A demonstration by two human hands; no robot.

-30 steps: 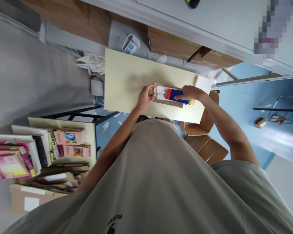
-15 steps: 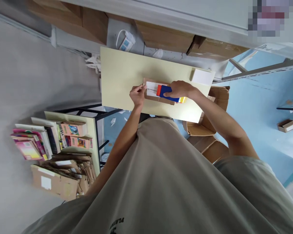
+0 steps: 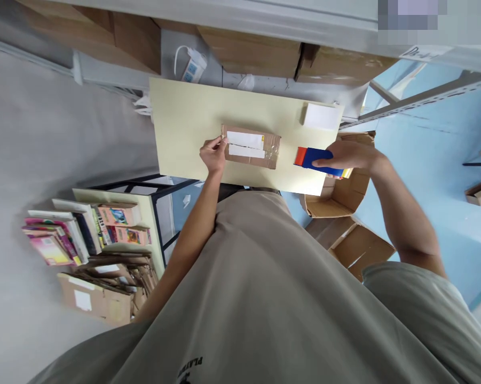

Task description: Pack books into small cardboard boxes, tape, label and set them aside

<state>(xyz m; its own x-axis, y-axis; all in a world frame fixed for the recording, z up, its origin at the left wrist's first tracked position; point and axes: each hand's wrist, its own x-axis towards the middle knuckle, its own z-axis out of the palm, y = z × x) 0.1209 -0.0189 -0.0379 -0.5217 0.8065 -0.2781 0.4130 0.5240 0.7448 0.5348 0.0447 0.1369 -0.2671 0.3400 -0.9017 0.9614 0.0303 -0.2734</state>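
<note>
A flat brown cardboard parcel [image 3: 272, 152] with white labels and shiny clear tape at its right end lies on the pale yellow table [image 3: 184, 122]. My left hand [image 3: 214, 153] has thumb and fingers pinched at its upper left corner. To the right, my right hand [image 3: 346, 156] is wrapped round a blue box-shaped item [image 3: 314, 159] with a red end and some yellow and white at the far end. That item is over the table's right edge, apart from the parcel. My palm hides part of it, and its exact kind does not show.
A white box [image 3: 321, 116] sits at the table's back right corner. Beyond the back edge are a power strip [image 3: 194, 68] and large cartons [image 3: 252, 50]. Open cartons [image 3: 340, 200] stand at the right below the table. Books [image 3: 80, 229] and folded cardboard [image 3: 100, 290] fill a stand at left.
My right hand has carried the blue item rightward off the parcel, uncovering its labels and taped end. My left hand stays at the parcel's corner. The view has shifted slightly.
</note>
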